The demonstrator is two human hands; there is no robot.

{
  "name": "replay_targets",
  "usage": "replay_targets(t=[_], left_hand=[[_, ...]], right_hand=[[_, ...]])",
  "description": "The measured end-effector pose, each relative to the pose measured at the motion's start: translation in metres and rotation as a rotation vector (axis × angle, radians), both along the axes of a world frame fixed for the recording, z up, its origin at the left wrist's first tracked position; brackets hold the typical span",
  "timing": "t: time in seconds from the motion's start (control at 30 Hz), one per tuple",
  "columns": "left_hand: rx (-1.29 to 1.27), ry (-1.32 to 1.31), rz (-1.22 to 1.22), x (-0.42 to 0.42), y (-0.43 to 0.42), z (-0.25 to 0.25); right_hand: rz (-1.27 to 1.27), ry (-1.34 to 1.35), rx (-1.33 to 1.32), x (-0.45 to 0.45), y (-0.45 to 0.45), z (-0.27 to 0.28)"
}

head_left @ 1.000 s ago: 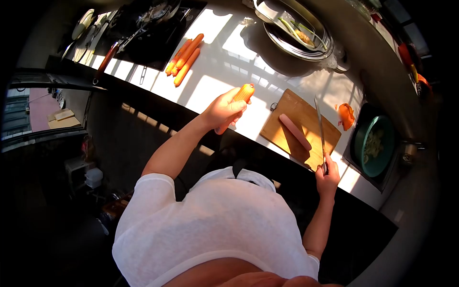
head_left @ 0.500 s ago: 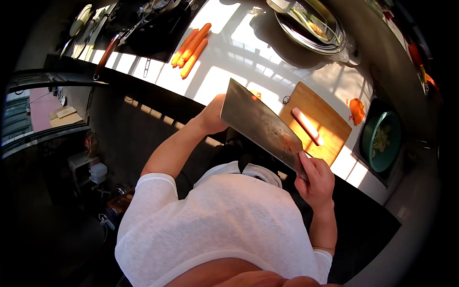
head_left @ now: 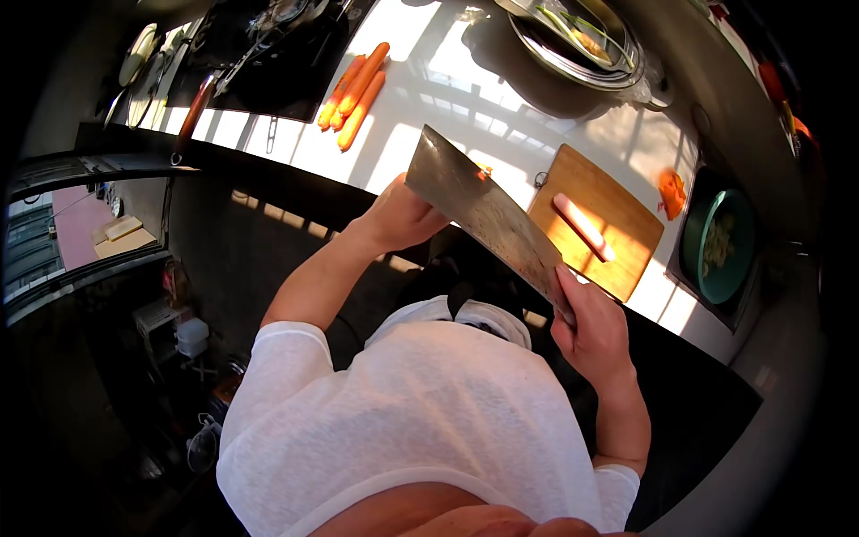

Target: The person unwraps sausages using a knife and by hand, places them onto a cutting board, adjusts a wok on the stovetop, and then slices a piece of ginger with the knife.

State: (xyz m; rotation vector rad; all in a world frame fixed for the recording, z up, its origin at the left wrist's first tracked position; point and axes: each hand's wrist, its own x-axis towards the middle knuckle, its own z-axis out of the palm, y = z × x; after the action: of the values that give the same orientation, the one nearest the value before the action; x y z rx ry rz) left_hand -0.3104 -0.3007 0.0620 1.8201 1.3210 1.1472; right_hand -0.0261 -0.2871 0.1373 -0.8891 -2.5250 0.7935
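A broad cleaver (head_left: 492, 215) is held tilted above the counter's front edge, its blade slanting from upper left to lower right. My right hand (head_left: 592, 327) is closed around its handle. At the blade's far end is my left hand (head_left: 403, 215), with curled fingers against the metal; the fingertips are partly hidden behind it. Beyond the cleaver, a wooden cutting board (head_left: 626, 228) lies on the counter, bearing one pale pink sausage (head_left: 583, 227). A small orange scrap (head_left: 484, 170) shows just past the blade's upper edge.
Several orange sausages (head_left: 361, 97) lie at the back left beside a black cooktop (head_left: 242, 98). Metal bowls (head_left: 586, 79) holding green stalks stand at the back. Right of the board are a crumpled orange wrapper (head_left: 671, 193) and a green bowl (head_left: 721, 277) with pale pieces.
The cleaver's far end has shifted slightly up and left, together with my left hand. The blade appears more edge-on now. The whole view has turned a little; the sausage remains on the board.
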Motion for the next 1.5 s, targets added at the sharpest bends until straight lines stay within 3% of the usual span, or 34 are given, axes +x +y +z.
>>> replay_targets(t=[0.17,0.37,0.7,1.1,1.4,1.5], left_hand=[[0.033,0.048,0.011,0.009,0.004,0.018],[-0.256,0.002,-0.040,0.004,0.003,0.008],[-0.257,-0.442,-0.124,0.009,0.009,0.004],[-0.355,-0.560,-0.141,0.011,0.009,0.002],[-0.387,-0.600,-0.150,0.019,0.015,-0.006],[-0.448,-0.544,-0.171,0.022,0.017,-0.005]], right_hand=[[-0.004,0.024,0.012,-0.012,0.002,-0.002],[-0.005,-0.010,-0.035,-0.015,0.007,0.004],[0.032,0.215,-0.008,-0.040,0.015,0.003],[0.087,0.364,0.130,-0.052,0.030,-0.005],[0.072,0.336,0.060,-0.047,0.035,-0.005],[0.057,0.307,-0.119,-0.044,0.040,-0.004]])
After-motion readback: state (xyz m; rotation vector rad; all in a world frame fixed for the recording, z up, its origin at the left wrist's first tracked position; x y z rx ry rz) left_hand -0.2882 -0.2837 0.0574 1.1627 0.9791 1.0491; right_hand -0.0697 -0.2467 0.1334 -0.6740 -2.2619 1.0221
